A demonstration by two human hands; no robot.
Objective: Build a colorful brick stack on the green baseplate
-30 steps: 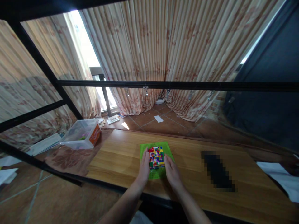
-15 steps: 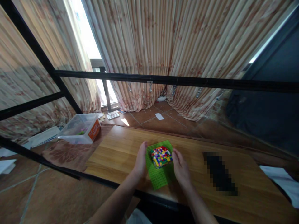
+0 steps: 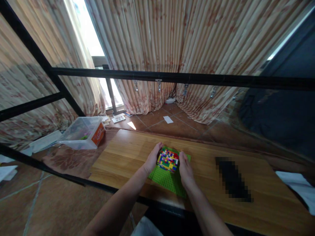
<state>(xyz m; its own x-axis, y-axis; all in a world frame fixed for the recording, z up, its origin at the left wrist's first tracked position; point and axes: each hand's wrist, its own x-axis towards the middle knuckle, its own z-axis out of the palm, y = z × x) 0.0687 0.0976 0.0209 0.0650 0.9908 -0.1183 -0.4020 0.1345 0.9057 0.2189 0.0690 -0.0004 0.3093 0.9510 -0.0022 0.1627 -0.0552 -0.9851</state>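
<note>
Your fingers (image 3: pixel 157 149) are curved and lightly spread, not clenched — the left hand (image 3: pixel 152 159) presses against the left side of the brick block (image 3: pixel 168 160), and the right hand (image 3: pixel 185 169) flanks its right side, fingertips touching or all but touching it. Neither hand has lifted anything; you bracket the block between the two palms.

The block sits on the far part of the green plate (image 3: pixel 165 178), which lies flat on the bench (image 3: pixel 123 157) right in front of you.

What has changed: half a second ago the right hand stood apart from the block and the plate pointed toward you at a different angle. Now the plate has swung round, its near corner pointing down to the right, and both hands have closed in — so you seem to have turned the piece and taken a fresh two-sided hold on it.

Further out, a blurred dark thing (image 3: pixel 232 178) lies on the bench to your right. A clear box (image 3: pixel 85 132) rests to the left, off the bench, with curtains (image 3: pixel 172 42) behind.
</note>
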